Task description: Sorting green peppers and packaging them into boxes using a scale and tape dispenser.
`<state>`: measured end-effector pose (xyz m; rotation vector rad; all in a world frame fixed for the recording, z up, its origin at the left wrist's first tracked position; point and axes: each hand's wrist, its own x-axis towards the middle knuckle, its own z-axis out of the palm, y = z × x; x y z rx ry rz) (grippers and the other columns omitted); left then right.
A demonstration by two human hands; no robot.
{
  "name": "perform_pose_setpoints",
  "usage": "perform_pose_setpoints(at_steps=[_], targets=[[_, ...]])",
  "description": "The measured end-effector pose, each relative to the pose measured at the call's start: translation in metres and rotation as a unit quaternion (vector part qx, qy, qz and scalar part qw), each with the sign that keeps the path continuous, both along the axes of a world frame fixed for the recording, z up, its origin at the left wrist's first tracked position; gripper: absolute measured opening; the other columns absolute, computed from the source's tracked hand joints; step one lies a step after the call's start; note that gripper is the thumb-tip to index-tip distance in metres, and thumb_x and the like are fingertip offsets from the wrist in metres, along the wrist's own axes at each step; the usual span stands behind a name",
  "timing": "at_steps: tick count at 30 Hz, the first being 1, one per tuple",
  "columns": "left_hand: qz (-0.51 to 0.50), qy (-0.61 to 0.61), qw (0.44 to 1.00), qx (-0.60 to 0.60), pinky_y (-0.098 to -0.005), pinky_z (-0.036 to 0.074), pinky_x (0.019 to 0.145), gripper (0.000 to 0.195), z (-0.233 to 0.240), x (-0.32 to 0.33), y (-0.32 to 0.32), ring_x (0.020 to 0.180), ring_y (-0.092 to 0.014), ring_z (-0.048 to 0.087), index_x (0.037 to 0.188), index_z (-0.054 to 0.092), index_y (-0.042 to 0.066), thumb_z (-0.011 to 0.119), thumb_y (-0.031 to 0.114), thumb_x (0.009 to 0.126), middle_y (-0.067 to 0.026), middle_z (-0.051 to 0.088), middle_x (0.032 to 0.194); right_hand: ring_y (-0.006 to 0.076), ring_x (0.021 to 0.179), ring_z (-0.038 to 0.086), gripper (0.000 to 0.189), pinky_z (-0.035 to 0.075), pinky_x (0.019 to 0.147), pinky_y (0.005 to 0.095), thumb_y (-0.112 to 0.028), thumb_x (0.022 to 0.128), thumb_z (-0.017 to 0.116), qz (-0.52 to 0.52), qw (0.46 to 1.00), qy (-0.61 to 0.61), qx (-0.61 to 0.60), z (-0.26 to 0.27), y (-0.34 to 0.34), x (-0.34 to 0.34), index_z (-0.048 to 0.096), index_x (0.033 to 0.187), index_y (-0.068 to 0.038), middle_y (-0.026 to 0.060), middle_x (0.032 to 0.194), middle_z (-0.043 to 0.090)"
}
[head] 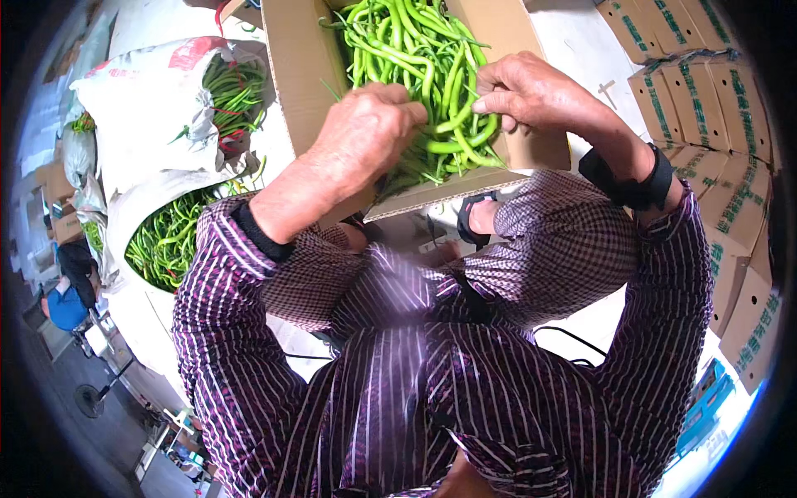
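Note:
Long green chili peppers [398, 43] fill an open cardboard box [299, 81] at the top centre. My left hand [370, 127] is over the box's near left part, its fingers curled down at the peppers; the fingertips are hidden and slightly blurred, so whether they grip one does not show. At the right side of the box, my right hand [526, 93] has thumb and fingers closed at the end of a curved green chili pepper [459, 118]. Several peppers lie between the two hands, some bent towards the near wall of the box.
On the left, a white woven sack [143, 106] lies with green and some red peppers at its mouth. Below it, another open sack holds more green peppers [165, 239]. Stacked cardboard cartons [703, 106] with green printing stand at right. A person [68, 305] is at far left, near a fan [89, 400].

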<state>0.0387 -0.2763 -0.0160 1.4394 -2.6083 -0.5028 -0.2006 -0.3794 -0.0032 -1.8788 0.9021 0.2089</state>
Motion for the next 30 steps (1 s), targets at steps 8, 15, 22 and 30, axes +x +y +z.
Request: perform_pose_setpoints(at_steps=[8,15,22,30], targets=[[0.049,-0.005,0.991,-0.123,-0.0445,0.040,0.085,0.026,0.001,0.007,0.001,0.103,-0.030,0.053,0.097,0.068,0.010,0.062,0.006,0.072,-0.0082,0.059,0.096,0.0112,0.063,0.064,0.030,0.052,0.054,0.0223,-0.032,0.097,0.058,-0.088,0.987,-0.036,0.133,0.005,-0.005,0.003,0.058,0.097,-0.002,0.0039,0.079,0.064],[0.006,0.017,0.995,-0.101,-0.0451,0.038,0.094,0.039,-0.006,0.012,-0.006,0.114,-0.031,0.051,0.108,0.068,0.010,0.069,0.007,0.069,-0.0065,0.061,0.105,0.0098,0.063,0.061,0.032,0.052,0.053,0.0222,-0.032,0.097,0.057,-0.150,0.978,-0.062,0.132,-0.019,-0.011,0.011,0.060,0.102,0.000,0.0043,0.076,0.063],[0.050,-0.034,0.986,-0.153,-0.0411,0.041,0.087,0.028,-0.014,0.028,-0.015,0.094,-0.025,0.058,0.100,0.068,0.016,0.064,0.008,0.073,-0.0025,0.062,0.094,0.0136,0.075,0.065,0.041,0.053,0.062,0.0238,-0.039,0.097,0.055,-0.091,0.957,-0.128,0.243,-0.012,-0.002,0.013,0.062,0.101,0.001,0.0084,0.086,0.066],[0.086,-0.090,0.988,-0.089,-0.0433,0.045,0.089,0.044,-0.017,0.053,-0.020,0.109,-0.029,0.055,0.115,0.067,0.014,0.070,0.005,0.072,-0.0062,0.063,0.112,0.0285,0.077,0.065,0.023,0.054,0.068,0.0370,-0.017,0.080,0.061,0.290,0.893,-0.149,-0.310,-0.051,0.030,0.004,0.065,0.094,0.001,0.0150,0.083,0.065]])
